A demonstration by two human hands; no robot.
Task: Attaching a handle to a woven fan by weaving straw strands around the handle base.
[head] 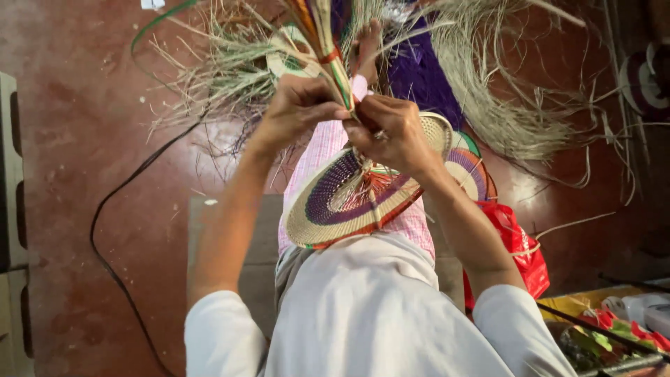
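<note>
My left hand and my right hand are raised together and both grip a bundle of coloured straw strands that rises from a round woven fan. The fan has purple, tan, green and orange rings and hangs tilted below my hands, over my lap. A second woven fan with similar coloured rings lies just behind it to the right. My pink checked garment shows under the fan.
Loose dry straw is spread across the red floor ahead, with a purple cloth among it. A red plastic bag sits to my right. A black cable curves over the floor on the left. Coloured items lie at lower right.
</note>
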